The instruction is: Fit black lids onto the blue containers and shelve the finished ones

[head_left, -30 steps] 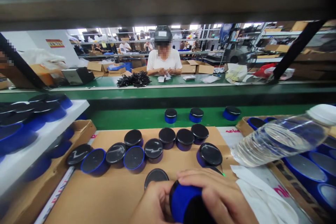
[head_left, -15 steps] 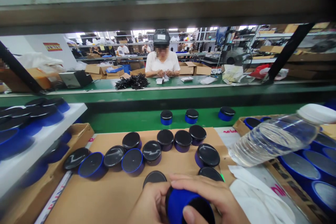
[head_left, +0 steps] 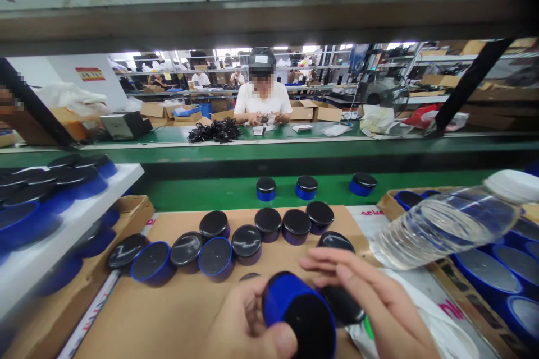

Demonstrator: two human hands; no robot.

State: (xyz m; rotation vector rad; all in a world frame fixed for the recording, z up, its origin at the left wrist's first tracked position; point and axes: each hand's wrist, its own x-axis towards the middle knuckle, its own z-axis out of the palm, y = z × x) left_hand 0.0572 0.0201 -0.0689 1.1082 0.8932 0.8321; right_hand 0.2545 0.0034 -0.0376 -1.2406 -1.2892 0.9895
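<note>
My left hand (head_left: 248,320) grips a blue round container (head_left: 280,303) with a black face, tilted toward me at the bottom centre. Just right of it, my right hand (head_left: 366,297) is open, its fingers stretched out and apart from the held container. Partly hidden under those fingers is a black-topped container (head_left: 343,305). Another black top (head_left: 337,241) shows right behind my right fingertips. Several more blue containers with black tops (head_left: 246,242) stand in a loose group on the cardboard sheet (head_left: 168,314); a few there show a blue rim around a dark face.
A clear water bottle (head_left: 446,224) leans at the right, beside a cardboard box (head_left: 467,291) of blue containers. White cloth or plastic (head_left: 438,320) lies below it. Left is a white tray (head_left: 122,179) of containers over another box (head_left: 141,207). Across the bench sits a person (head_left: 263,98).
My right hand has come off the blue container and moved right, its fingers straightening. The left hand keeps the container, now turned with more of its black face showing.
</note>
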